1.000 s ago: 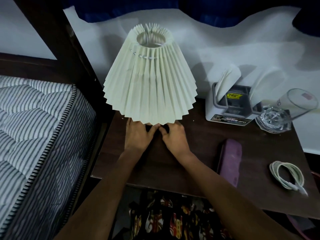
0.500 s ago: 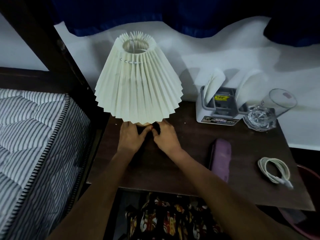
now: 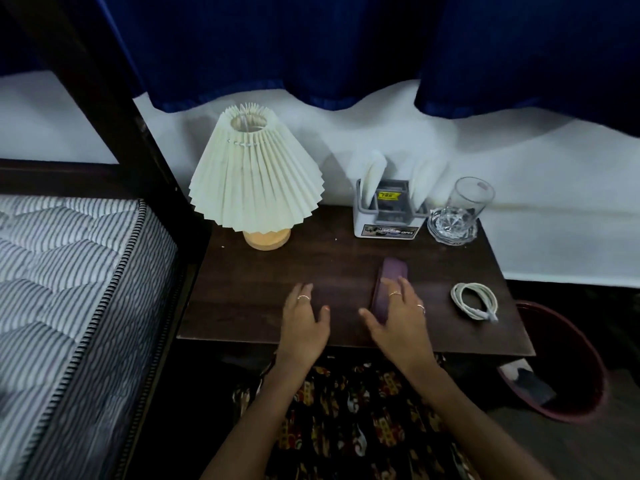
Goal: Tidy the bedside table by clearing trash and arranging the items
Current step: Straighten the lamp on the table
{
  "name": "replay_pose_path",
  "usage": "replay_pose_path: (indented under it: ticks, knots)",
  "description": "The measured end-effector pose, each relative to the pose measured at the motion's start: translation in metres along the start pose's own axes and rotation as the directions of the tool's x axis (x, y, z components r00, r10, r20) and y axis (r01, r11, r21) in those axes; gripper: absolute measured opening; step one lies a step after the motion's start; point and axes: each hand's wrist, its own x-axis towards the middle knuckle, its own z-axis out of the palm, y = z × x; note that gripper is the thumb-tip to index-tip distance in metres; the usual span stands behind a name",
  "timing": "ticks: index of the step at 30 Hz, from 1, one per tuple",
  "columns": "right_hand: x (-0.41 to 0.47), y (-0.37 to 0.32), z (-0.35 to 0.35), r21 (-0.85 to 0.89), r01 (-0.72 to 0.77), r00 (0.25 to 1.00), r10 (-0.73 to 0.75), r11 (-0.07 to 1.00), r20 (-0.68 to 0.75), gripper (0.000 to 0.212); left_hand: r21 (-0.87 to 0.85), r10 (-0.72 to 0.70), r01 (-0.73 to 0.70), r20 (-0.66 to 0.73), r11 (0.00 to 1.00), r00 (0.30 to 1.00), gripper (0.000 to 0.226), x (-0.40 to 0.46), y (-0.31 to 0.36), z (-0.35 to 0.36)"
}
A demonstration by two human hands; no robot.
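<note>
Left hand [image 3: 302, 320]: fingers relaxed, flat over the bench [image 3: 263, 292] near its front edge, holding nothing. Right hand [image 3: 398, 317]: fingers extended, resting on the purple case [image 3: 391, 275] at bench centre. Lamp [image 3: 256, 181]: upright, rear left corner. Organizer [image 3: 384, 216] and glass [image 3: 464, 209]: rear right corner. Coiled cable [image 3: 474, 301]: right edge.

A striped quilted mattress [image 3: 69, 289] lies well to the left of the fingers, bounded by a dark wooden bedpost [image 3: 114, 109]. Deep blue curtains [image 3: 311, 46] hang far beyond the fingertips, over a white wall [image 3: 519, 161]. Directly beneath the wrists shows a dark patterned garment [image 3: 356, 417] with red and yellow motifs.
</note>
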Motion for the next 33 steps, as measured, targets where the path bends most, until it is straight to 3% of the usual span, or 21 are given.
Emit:
replay_pose_path:
  ticks: [4,9,12,14,16,18,19,20,21,23,27,31,33]
  knots:
    - [-0.004,-0.002,-0.004,-0.15,-0.054,0.99,0.072,0.987,0.118,0.082,0.021,0.026,-0.026,0.002,0.999,1.0,0.048,-0.023,0.002,0.009]
    - [0.001,-0.006,-0.006,-0.145,-0.031,0.993,0.048,0.989,0.111,0.073,0.093,0.051,-0.048,-0.022,0.995,0.998,0.045,-0.038,0.001,0.006]
    - [0.004,0.0,-0.007,0.12,-0.042,0.997,0.034,0.992,0.065,0.069,0.117,0.074,-0.072,-0.015,0.991,0.997,0.045,-0.042,-0.002,0.004]
    - [0.005,0.003,-0.01,0.334,-0.08,0.997,0.069,0.939,0.047,0.059,0.132,0.082,-0.079,-0.017,0.988,0.997,0.045,-0.043,-0.005,0.002]
    - [0.006,0.006,-0.01,0.594,-0.176,0.984,0.141,0.785,0.105,0.04,0.15,0.077,-0.074,-0.017,0.986,0.997,0.046,-0.041,-0.006,-0.001]
    - [0.009,0.004,-0.008,0.85,-0.338,0.938,0.214,0.405,0.272,0.024,0.171,0.065,-0.06,-0.02,0.983,0.998,0.046,-0.038,-0.006,-0.002]
    - [0.01,0.003,-0.009,0.894,-0.395,0.91,0.223,0.209,0.35,0.021,0.175,0.057,-0.052,-0.026,0.983,0.998,0.047,-0.037,-0.006,-0.002]
    - [0.013,0.003,-0.009,0.903,-0.422,0.891,0.225,0.084,0.395,0.019,0.172,0.048,-0.042,-0.031,0.984,0.998,0.047,-0.035,-0.005,-0.002]
    - [0.016,0.004,-0.008,0.903,-0.429,0.88,0.239,0.032,0.41,0.02,0.165,0.04,-0.034,-0.034,0.986,0.999,0.048,-0.033,-0.003,-0.001]
    - [0.024,0.007,-0.004,0.902,-0.422,0.878,0.286,0.087,0.383,0.021,0.151,0.032,-0.027,-0.032,0.988,0.999,0.049,-0.029,-0.002,0.002]
    - [0.041,0.025,0.006,0.806,-0.303,0.939,0.306,0.508,0.159,0.017,0.142,0.024,-0.019,-0.028,0.99,0.999,0.052,-0.02,0.001,0.009]
    - [0.056,0.046,0.006,0.474,-0.107,0.994,0.083,0.874,0.071,0.071,0.167,0.009,-0.007,-0.013,0.986,1.0,0.061,-0.009,0.002,0.01]
    - [0.062,0.049,0.004,0.359,-0.047,0.996,0.019,0.932,0.082,0.081,0.175,0.01,-0.01,0.001,0.984,1.0,0.065,-0.003,0.002,0.012]
